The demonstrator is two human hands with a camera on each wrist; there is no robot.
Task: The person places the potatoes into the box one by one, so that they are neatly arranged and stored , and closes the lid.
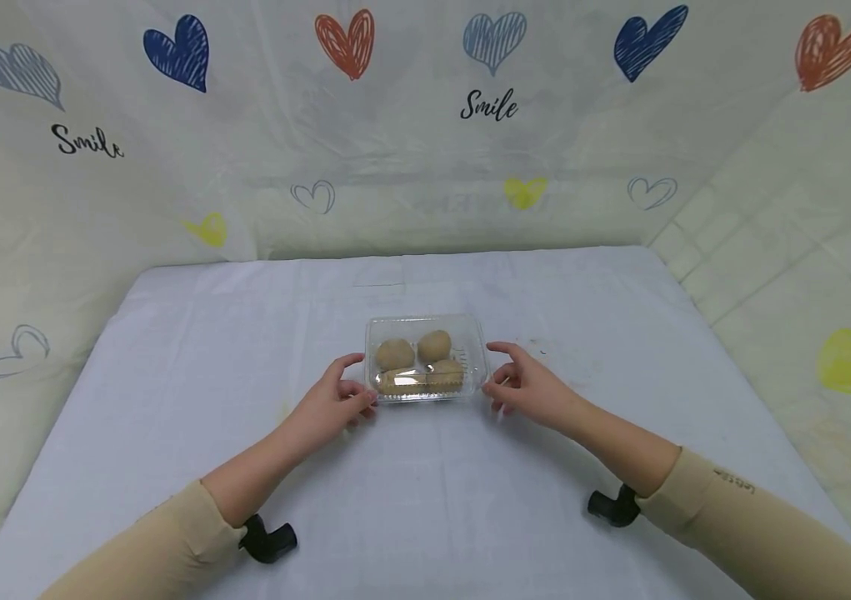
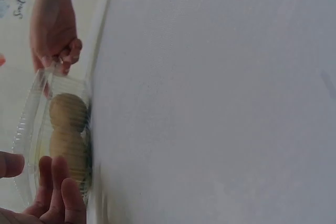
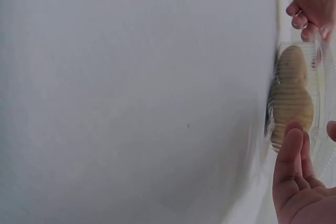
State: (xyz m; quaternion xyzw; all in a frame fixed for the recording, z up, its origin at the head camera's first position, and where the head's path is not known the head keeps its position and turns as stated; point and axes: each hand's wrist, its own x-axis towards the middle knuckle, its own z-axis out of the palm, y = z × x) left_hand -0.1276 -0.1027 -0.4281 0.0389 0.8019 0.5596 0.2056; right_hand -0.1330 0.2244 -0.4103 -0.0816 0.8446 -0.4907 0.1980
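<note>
A clear plastic clamshell box (image 1: 425, 398) sits near the middle of the table with its lid down. Several light-brown potatoes (image 1: 434, 345) show through the plastic. My left hand (image 1: 331, 398) is at the box's left end, fingers spread and lightly bent, fingertips at its edge. At the right end is my right hand (image 1: 533, 387), its index finger held out and the thumb tip at the near corner. The left wrist view has the left fingers (image 2: 58, 184) against the box's side. In the right wrist view, the right fingers (image 3: 291, 156) lie alongside it, fairly straight.
A white cloth (image 1: 410, 500) covers the table. Behind and beside it hangs a pale curtain (image 1: 410, 133) printed with hearts and words. A black wrist camera (image 1: 269, 540) is on the left forearm, and another black camera (image 1: 614, 506) on the right.
</note>
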